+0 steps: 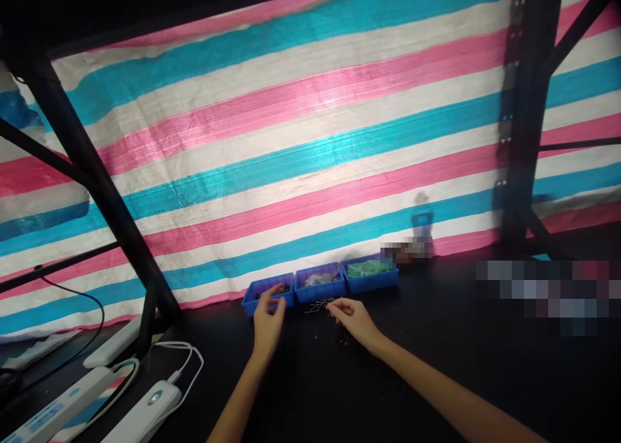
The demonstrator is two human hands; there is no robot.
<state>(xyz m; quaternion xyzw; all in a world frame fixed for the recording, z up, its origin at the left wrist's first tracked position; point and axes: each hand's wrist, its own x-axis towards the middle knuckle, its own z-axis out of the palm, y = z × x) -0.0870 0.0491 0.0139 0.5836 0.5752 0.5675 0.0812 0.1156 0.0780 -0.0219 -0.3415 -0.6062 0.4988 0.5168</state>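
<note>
My left hand (268,320) reaches over the front edge of the left blue bin (250,305), which holds small dark pieces. Its thumb and fingers are apart, and nothing shows between them. To its right, my right hand (356,321) is closed in a pinch at a small pile of thin metal pins or screws (316,307) on the black table. Whatever is between those fingertips is too small to make out. Behind the pile is the middle blue bin (320,293) with clear and whitish pieces. Green packets (366,268) lie in the right blue bin (373,282).
Tiny bits lie scattered on the black tabletop (315,378). A white power strip (63,407) and a white device (145,417) with a cable are at the lower left. Black frame posts (104,191) stand before a striped sheet (310,139).
</note>
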